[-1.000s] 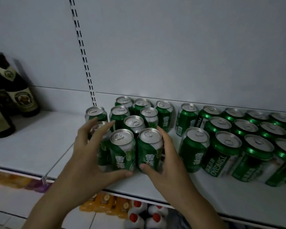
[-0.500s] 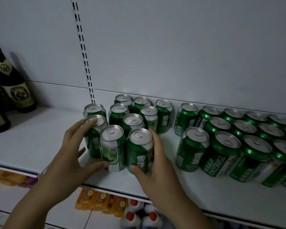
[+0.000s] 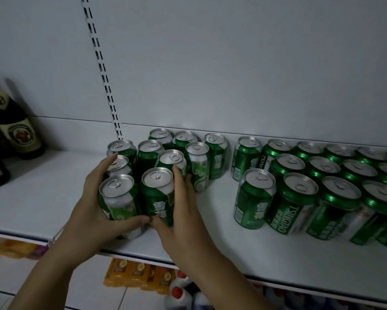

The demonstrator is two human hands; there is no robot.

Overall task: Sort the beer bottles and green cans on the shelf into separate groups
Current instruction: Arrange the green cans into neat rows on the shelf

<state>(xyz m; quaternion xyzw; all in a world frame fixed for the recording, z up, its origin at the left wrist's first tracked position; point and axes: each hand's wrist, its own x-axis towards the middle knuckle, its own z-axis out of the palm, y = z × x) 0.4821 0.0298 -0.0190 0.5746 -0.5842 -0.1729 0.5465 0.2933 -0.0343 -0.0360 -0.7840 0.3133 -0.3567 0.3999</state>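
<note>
1. Along the white shelf, the sort looks nearly settled. The beer bottles stand at the far left, well apart from the green cans. Sliding cans too far left would close that gap and mix the groups again.
2. Beside the hands, the left cluster of cans is packed tight. A hard shove on the front ones could drive those behind into each other and topple one.
3. Between the hands sit the left front can and the right front can, touching each other and near the shelf's front lip. If dragged forward, either could drop onto the orange packs below.
4. The left hand wraps its fingers round the left front can, with the thumb across the front. The right hand cups the right front can the same way. Under an uneven squeeze, one smooth can could slip out of the pair.
</note>
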